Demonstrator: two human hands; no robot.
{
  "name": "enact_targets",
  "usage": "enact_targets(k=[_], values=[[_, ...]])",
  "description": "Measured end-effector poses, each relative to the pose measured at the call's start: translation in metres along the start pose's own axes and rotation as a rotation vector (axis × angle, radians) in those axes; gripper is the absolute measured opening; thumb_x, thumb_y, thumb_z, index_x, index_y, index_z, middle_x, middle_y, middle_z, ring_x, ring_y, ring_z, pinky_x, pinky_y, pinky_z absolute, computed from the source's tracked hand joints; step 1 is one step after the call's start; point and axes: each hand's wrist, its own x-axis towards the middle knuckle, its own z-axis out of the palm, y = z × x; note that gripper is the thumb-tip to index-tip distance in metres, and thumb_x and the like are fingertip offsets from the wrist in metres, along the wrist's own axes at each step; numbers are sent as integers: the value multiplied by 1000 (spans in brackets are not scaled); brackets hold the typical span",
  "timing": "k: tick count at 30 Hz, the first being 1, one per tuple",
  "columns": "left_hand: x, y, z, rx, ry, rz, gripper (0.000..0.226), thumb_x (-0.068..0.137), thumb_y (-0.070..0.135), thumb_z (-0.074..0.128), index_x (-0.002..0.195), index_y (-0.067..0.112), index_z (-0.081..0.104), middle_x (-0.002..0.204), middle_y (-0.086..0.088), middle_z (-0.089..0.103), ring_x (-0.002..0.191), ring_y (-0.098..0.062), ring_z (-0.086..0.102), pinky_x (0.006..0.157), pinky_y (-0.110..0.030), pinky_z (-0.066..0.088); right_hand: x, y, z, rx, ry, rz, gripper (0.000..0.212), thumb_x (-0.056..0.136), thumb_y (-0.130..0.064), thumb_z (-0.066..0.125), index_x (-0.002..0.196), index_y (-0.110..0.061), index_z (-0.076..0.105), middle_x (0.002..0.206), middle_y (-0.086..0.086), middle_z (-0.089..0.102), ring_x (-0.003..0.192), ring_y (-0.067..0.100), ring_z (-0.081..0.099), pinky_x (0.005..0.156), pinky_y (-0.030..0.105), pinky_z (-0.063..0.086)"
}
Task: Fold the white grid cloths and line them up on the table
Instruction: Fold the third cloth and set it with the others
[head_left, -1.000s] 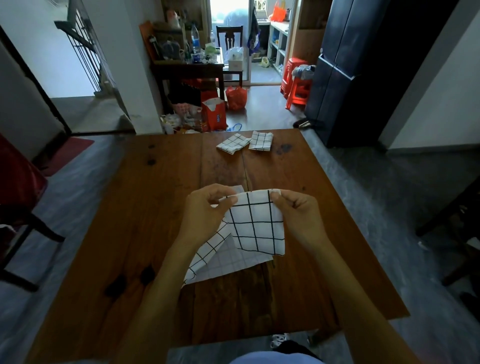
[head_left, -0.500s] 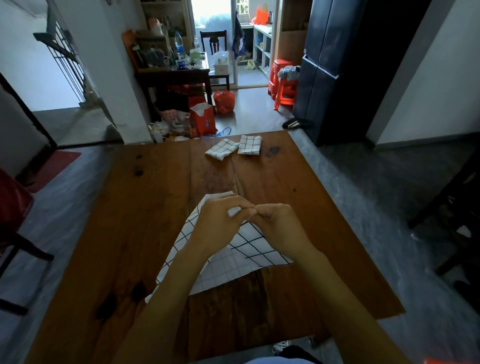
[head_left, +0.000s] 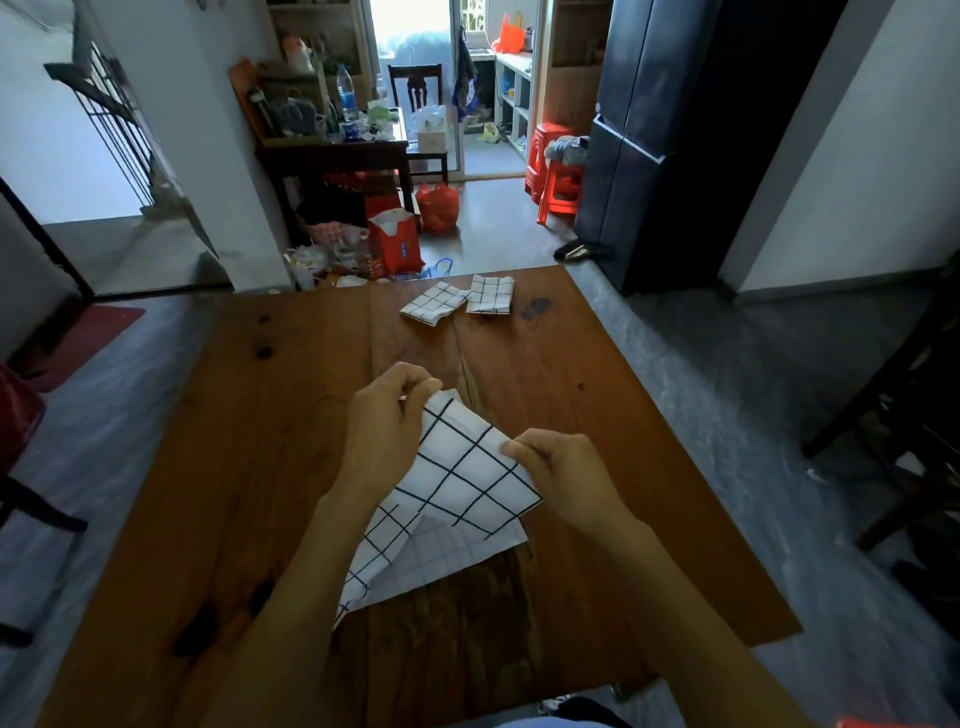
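A white cloth with a black grid (head_left: 467, 473) lies partly folded on the brown wooden table (head_left: 260, 467), its lower part spread flat. My left hand (head_left: 387, 431) pinches its far corner, and my right hand (head_left: 561, 467) pinches the corner on the right edge. The stretch of cloth between them is lifted off the table. At the table's far edge two folded grid cloths (head_left: 434, 306) (head_left: 490, 295) lie side by side, the left one askew.
A red chair (head_left: 15, 415) stands at the left of the table and a dark chair (head_left: 914, 415) at the right. Beyond the far edge are bags on the floor (head_left: 395, 244), a cluttered dark side table (head_left: 332, 150) and a black cabinet (head_left: 675, 130).
My hands, close together at the cloth's middle half a second ago, have moved apart: the left toward the far corner, the right to the right edge, drawing the fold open.
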Motion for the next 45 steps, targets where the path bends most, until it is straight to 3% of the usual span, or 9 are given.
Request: enact_targets(k=[11,14,18,26,30,34,39,43,45], values=[[-4,-26,9,56,-68,-41,20,95,21,54,78,32,55,74,16,59,73,4,57,57,-7,38,-41,62,-12,-145,-116,383,24,97,-32,54,74,-37,59,69,-11,65,64,2,61,67,34,58],[-3,-23,19,76,-123,26,16,95,21,55,80,27,58,75,16,59,71,1,56,61,-9,38,-28,56,-15,-129,-46,346,12,97,-31,54,95,-34,65,93,-12,70,82,-2,63,81,29,58],[-6,-11,39,38,-170,127,13,92,21,58,79,21,60,73,21,55,70,6,56,63,-4,38,8,15,1,-35,-7,118,36,96,-33,56,130,-21,58,121,-9,62,108,4,57,92,22,48],[-2,-10,33,11,-116,136,13,94,23,56,83,18,63,78,15,60,72,2,57,64,-7,41,11,10,16,85,-3,-34,37,101,-37,45,83,-13,66,70,1,62,63,16,57,55,36,46],[-2,-14,28,45,-41,65,11,94,21,57,84,23,61,78,18,58,72,3,57,61,-6,40,3,17,15,113,-14,25,33,100,-36,47,82,-18,66,71,-4,63,64,10,58,54,27,45],[-2,-19,25,63,-58,51,11,94,22,57,85,21,63,78,15,59,70,1,56,61,-7,40,-12,30,15,93,-62,148,30,99,-38,47,86,-23,69,78,-7,68,72,10,64,62,37,55],[-3,-24,19,90,-33,24,11,95,21,55,86,22,62,79,16,59,73,1,57,63,-11,42,-36,64,5,-185,-242,427,25,98,-31,49,76,-31,61,73,-6,64,66,10,61,69,34,56],[-3,-24,20,113,-110,96,12,93,22,58,88,18,68,84,12,65,73,-3,59,65,-13,46,-33,62,0,-182,-112,462,18,99,-28,51,111,-27,64,107,-9,68,97,7,64,83,27,54],[-5,-21,28,100,-176,127,17,91,30,59,88,17,69,84,9,67,74,-4,59,66,-16,47,-18,38,3,-78,-49,319,40,95,-30,57,134,-26,51,131,-18,52,121,2,49,99,27,45]])
